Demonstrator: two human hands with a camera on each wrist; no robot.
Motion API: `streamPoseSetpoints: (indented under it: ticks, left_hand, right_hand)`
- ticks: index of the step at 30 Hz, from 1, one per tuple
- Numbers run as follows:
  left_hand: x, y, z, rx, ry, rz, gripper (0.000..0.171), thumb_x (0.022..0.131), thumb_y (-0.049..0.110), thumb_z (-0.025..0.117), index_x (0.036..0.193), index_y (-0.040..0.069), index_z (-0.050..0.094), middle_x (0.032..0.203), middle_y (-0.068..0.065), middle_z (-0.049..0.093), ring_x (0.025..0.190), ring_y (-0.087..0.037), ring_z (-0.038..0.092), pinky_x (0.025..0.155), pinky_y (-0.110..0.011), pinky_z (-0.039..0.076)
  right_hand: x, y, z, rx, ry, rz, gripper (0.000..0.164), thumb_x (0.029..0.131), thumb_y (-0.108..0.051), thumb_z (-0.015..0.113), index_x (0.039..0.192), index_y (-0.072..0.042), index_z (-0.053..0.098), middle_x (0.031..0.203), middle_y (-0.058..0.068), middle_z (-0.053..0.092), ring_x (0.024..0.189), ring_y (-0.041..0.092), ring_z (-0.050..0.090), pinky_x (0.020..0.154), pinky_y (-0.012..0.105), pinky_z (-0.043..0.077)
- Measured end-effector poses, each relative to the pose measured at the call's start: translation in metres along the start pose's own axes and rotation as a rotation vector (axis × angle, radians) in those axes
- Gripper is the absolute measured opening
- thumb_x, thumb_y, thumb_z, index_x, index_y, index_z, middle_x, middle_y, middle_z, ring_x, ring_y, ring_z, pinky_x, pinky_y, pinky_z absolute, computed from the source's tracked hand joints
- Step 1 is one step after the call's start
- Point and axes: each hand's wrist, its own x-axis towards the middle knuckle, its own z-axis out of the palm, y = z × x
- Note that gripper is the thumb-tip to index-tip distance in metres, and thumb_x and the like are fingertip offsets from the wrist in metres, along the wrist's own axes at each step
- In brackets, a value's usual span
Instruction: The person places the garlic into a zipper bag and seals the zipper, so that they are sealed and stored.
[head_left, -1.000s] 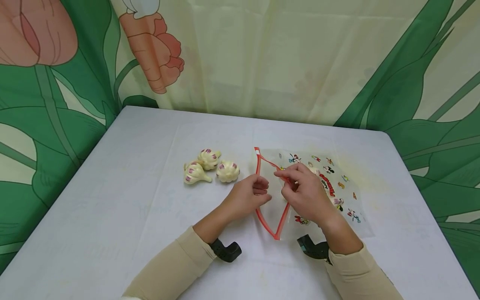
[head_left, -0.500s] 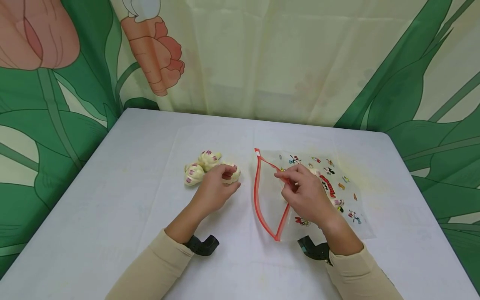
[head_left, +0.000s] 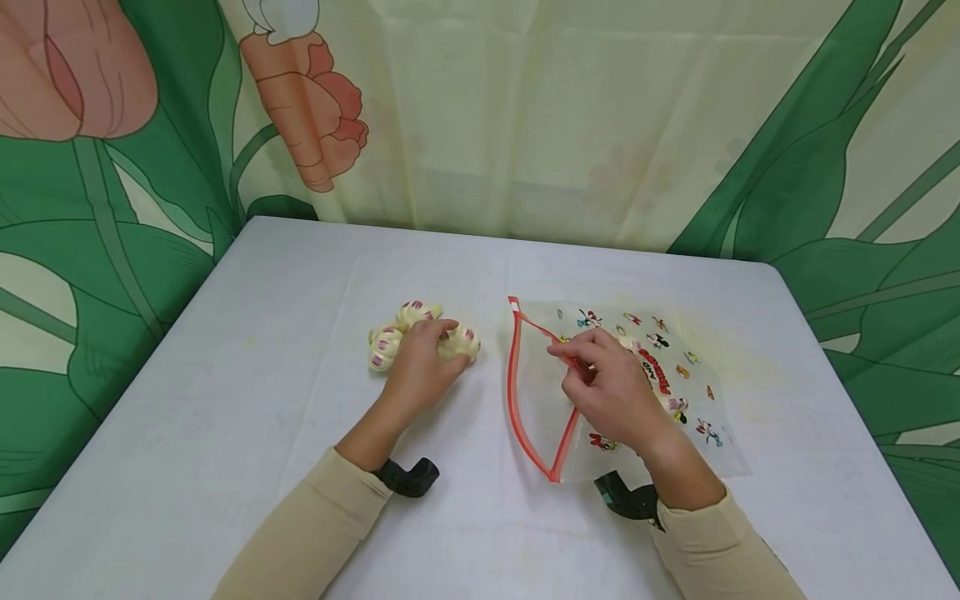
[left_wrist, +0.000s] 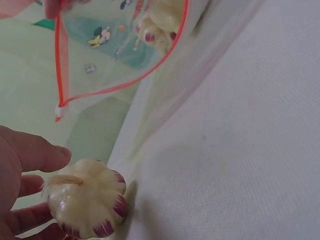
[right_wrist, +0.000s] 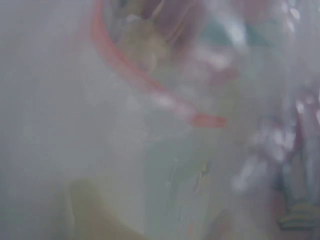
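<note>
My left hand (head_left: 422, 367) reaches around a garlic bulb (head_left: 460, 342) on the white table, thumb on its near side. In the left wrist view this bulb (left_wrist: 89, 200) shows purple-tipped cloves and a stem turned to the hand; the fingers (left_wrist: 31, 216) reach its side and the thumb stands slightly off it. Two more garlic bulbs, the front one (head_left: 385, 348) and the back one (head_left: 417, 312), lie just left, partly behind the hand. My right hand (head_left: 611, 383) pinches the red edge of a clear printed zip bag (head_left: 693, 387), holding its mouth open toward the left.
Inside the bag, garlic bulbs (left_wrist: 157, 22) show through the plastic. The white-covered table (head_left: 247, 400) ends at a printed curtain (head_left: 525, 125) behind. The right wrist view is blurred by the nearby bag plastic.
My left hand has moved left from the bag's mouth to the rightmost garlic bulb and lowered around it. The right hand and the bag have stayed in place.
</note>
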Motion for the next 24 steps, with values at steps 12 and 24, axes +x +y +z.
streamPoseSetpoints:
  ticks: [12,24]
  left_hand:
    - [0.0017,-0.0056,0.0019,0.054,-0.025,0.064,0.042,0.084,-0.005,0.064,0.126,-0.003,0.064,0.126,-0.019,0.06,0.124,-0.034,0.052,0.107,-0.044,0.039]
    - [-0.0019,-0.0057,0.0081,0.0,-0.115,-0.009,0.041,0.092,0.002,0.057,0.131,0.011,0.066,0.145,-0.017,0.048,0.137,-0.032,0.042,0.11,-0.048,0.037]
  right_hand:
    - [0.0013,0.0002,-0.0004,-0.004,0.003,-0.01,0.031,0.086,0.006,0.058,0.11,-0.004,0.075,0.099,0.003,0.059,0.077,0.016,0.052,0.063,0.027,0.049]
    - [0.0004,0.0013,-0.0009,0.003,0.001,-0.014,0.031,0.086,0.006,0.056,0.11,-0.002,0.075,0.098,0.002,0.058,0.076,0.016,0.052,0.062,0.027,0.048]
